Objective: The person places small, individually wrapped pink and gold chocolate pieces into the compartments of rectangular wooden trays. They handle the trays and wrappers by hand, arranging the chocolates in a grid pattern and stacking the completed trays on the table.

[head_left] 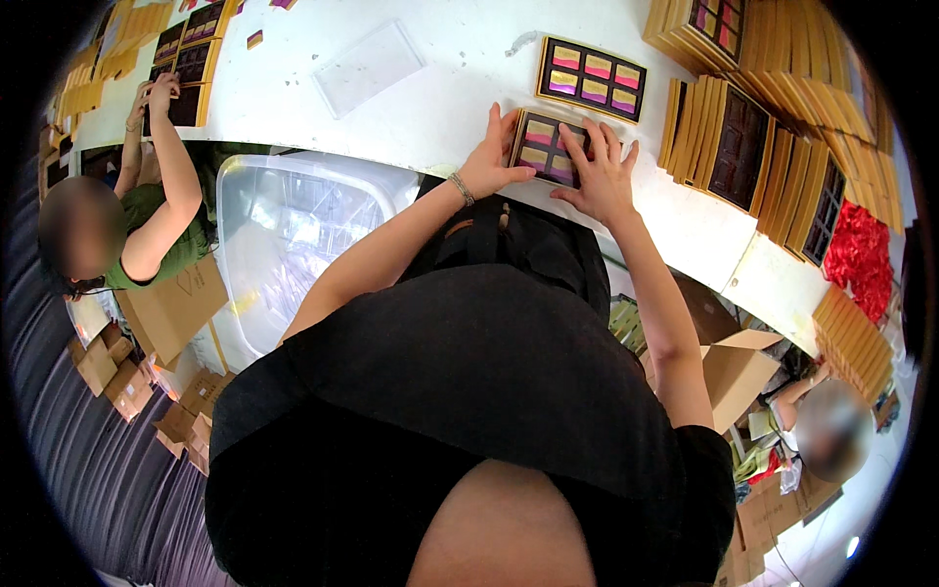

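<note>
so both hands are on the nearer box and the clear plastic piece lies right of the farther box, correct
No: in the head view the clear plastic piece lies left of the farther box. Both hands are on the nearer box.

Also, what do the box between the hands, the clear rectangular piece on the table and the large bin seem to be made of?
Box: perhaps coated card, judging by its crisp gold-coloured edge; the dark divided insert may be plastic. Clear rectangular piece: likely smooth plastic, as the white table shows through. Large bin: probably plastic, its smooth walls milky and translucent.
</note>
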A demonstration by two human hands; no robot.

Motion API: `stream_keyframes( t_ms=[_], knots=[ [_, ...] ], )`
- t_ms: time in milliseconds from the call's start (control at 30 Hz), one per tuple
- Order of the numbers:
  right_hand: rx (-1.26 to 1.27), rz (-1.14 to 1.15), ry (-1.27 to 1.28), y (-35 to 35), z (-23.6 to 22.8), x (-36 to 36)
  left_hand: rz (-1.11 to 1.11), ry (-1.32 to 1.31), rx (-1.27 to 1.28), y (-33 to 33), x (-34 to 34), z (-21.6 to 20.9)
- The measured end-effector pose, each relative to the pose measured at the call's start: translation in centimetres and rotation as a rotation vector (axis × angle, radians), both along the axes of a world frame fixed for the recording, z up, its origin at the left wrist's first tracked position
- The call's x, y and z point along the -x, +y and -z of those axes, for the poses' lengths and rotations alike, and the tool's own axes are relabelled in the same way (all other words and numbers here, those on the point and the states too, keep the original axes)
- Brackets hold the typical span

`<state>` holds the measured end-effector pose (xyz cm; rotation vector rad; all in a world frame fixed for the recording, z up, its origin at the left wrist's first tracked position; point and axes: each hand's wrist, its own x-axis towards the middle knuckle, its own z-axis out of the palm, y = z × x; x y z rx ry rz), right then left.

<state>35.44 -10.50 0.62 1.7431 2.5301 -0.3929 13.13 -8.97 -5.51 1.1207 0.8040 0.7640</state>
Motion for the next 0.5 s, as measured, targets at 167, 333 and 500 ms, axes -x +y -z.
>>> stream_keyframes(
  t_ms=[167, 333, 500],
  knots=[
    [0.007, -0.031, -0.027, 0.2, 0.5, 0.3, 0.007, 0.038, 0.006, 0.0, -0.1, -0.1],
    [-0.037, -0.034, -0.074, -0.1, 1.0, 1.3, 0.005, 0.093, -0.07, -0.3, 0.1, 0.9],
    [0.005, 0.011, -0.058, -1.9, 1.7, 0.9, 0.033, 1.205, -0.46, 6.9, 6.9, -1.8]
  ],
)
